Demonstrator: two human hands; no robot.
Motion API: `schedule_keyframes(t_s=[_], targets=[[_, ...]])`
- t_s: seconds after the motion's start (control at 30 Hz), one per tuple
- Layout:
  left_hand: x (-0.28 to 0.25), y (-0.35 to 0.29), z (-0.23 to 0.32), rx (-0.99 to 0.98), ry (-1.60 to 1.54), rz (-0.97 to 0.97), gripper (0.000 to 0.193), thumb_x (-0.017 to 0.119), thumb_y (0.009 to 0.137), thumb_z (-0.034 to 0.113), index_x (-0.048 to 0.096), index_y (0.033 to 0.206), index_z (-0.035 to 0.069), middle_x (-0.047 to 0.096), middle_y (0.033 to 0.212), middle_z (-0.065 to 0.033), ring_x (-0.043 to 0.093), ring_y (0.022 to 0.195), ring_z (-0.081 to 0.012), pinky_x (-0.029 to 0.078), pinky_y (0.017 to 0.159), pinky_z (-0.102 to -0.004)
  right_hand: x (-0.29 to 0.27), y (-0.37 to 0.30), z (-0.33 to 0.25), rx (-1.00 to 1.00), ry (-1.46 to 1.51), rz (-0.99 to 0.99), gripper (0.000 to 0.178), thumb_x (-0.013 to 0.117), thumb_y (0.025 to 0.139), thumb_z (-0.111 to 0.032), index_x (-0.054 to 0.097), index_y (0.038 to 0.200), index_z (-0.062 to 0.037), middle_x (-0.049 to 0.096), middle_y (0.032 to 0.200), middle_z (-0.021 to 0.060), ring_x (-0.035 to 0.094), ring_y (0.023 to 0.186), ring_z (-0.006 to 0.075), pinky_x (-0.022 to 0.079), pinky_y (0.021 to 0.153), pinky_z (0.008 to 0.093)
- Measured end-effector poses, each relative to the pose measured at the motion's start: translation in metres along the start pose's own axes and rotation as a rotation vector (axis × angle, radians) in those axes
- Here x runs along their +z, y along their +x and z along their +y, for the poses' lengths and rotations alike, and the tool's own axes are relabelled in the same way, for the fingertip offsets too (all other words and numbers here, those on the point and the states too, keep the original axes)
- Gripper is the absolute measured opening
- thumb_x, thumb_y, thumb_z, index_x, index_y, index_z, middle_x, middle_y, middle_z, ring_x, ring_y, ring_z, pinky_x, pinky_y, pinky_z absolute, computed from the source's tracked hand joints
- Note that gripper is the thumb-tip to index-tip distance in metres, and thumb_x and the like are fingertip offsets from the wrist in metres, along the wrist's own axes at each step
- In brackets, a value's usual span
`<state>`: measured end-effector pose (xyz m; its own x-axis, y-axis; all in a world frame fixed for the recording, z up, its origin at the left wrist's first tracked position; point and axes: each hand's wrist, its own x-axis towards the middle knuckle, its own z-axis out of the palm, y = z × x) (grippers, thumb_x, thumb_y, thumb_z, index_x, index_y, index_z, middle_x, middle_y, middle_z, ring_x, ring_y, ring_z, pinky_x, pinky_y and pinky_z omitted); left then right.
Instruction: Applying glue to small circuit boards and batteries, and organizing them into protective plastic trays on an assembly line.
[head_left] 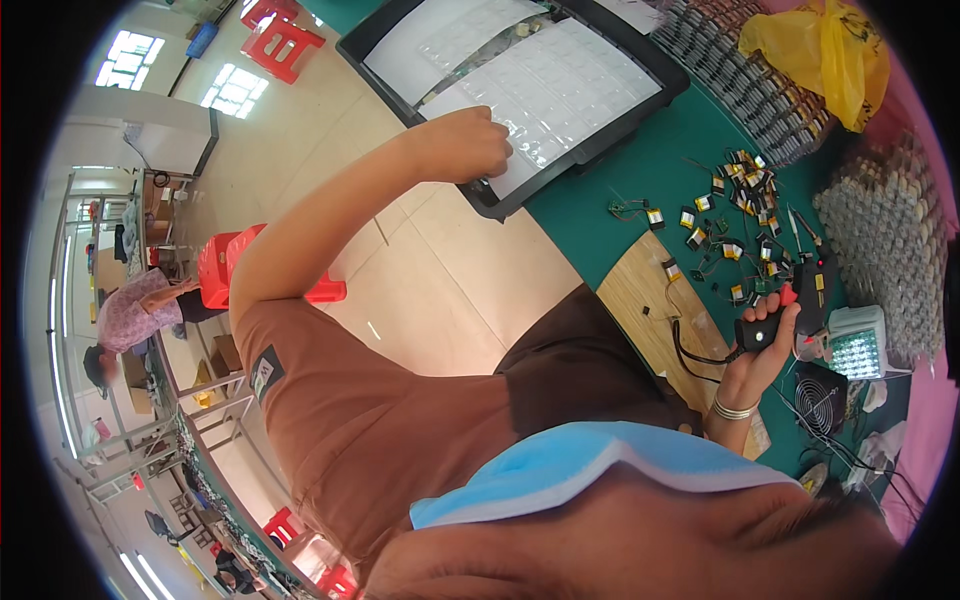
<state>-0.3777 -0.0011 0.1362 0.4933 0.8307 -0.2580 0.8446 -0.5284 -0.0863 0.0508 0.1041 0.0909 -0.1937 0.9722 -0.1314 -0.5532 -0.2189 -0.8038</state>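
Note:
My left hand [468,146] is closed, knuckles up, over the near corner of a black tray [490,205]. What its fingers hold, if anything, is hidden. Inside the tray lie white pocketed plastic sheets [560,90]. On the right, my right hand [762,345] wraps round the handle of a black glue gun [815,290] with a red trigger and a small red light. A black cable [690,355] runs from its handle across a wooden board [645,285]. Close by, several small wired batteries [732,250] with silver, yellow and black wrapping lie scattered on the green tabletop [570,220].
Stacked grey trays [745,70] stand at the far right under a yellow plastic bag [830,55]. A lit white lamp [856,345] and a black fan [820,400] are beside the right hand. Red stools [280,45] and another person [140,310] are to the left.

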Motion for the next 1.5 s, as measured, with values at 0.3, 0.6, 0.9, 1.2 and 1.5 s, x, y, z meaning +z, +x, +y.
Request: schedule_keyframes(t_s=[0.3, 0.6, 0.9, 1.2, 1.5], targets=[[0.003, 0.006, -0.007, -0.219, -0.256, -0.290, 0.016, 0.061, 0.063, 0.000, 0.071, 0.068, 0.012, 0.066, 0.071, -0.0116, 0.064, 0.071, -0.0312, 0.049, 0.059, -0.0396, 0.002, -0.002, 0.003, 0.011, 0.000, 0.011, 0.028, 0.055, 0.097, -0.028, 0.049, 0.108, -0.0037, 0.050, 0.083, 0.0020, 0.047, 0.072, 0.0096, 0.045, 0.065, 0.0242], [-0.008, -0.002, -0.002, -0.344, -0.409, -0.316, 0.028, 0.058, 0.065, -0.007, 0.073, 0.085, 0.007, 0.070, 0.081, -0.0110, 0.067, 0.079, -0.0289, 0.051, 0.068, -0.0367, -0.005, 0.001, 0.004, -0.009, 0.004, 0.020, 0.029, 0.056, 0.096, -0.029, 0.049, 0.110, -0.0036, 0.052, 0.083, 0.0024, 0.049, 0.072, 0.0102, 0.045, 0.063, 0.0268], [0.004, -0.032, -0.048, -0.456, -0.806, 0.046, 0.014, 0.057, 0.077, 0.002, 0.063, 0.089, 0.001, 0.067, 0.081, -0.0115, 0.064, 0.076, -0.0259, 0.050, 0.068, -0.0361, -0.006, 0.000, -0.002, -0.002, 0.023, 0.029, 0.026, 0.053, 0.098, -0.029, 0.050, 0.106, -0.0041, 0.049, 0.081, 0.0009, 0.046, 0.072, 0.0093, 0.044, 0.064, 0.0241], [0.027, -0.024, -0.037, -0.625, -0.456, 0.178, 0.026, 0.066, 0.077, 0.001, 0.058, 0.100, 0.009, 0.056, 0.101, -0.0096, 0.060, 0.094, -0.0281, 0.049, 0.077, -0.0368, -0.013, 0.002, -0.004, -0.004, 0.043, 0.047, 0.030, 0.055, 0.097, -0.028, 0.052, 0.113, -0.0022, 0.052, 0.082, 0.0021, 0.048, 0.073, 0.0103, 0.045, 0.064, 0.0238], [0.030, -0.011, -0.038, -0.553, -0.221, 0.210, 0.015, 0.067, 0.078, 0.009, 0.062, 0.092, 0.012, 0.056, 0.094, -0.0066, 0.061, 0.090, -0.0269, 0.049, 0.077, -0.0386, -0.016, 0.003, -0.004, -0.003, 0.036, 0.062, 0.026, 0.054, 0.097, -0.026, 0.052, 0.109, -0.0035, 0.053, 0.083, 0.0022, 0.049, 0.073, 0.0105, 0.045, 0.063, 0.0238]])
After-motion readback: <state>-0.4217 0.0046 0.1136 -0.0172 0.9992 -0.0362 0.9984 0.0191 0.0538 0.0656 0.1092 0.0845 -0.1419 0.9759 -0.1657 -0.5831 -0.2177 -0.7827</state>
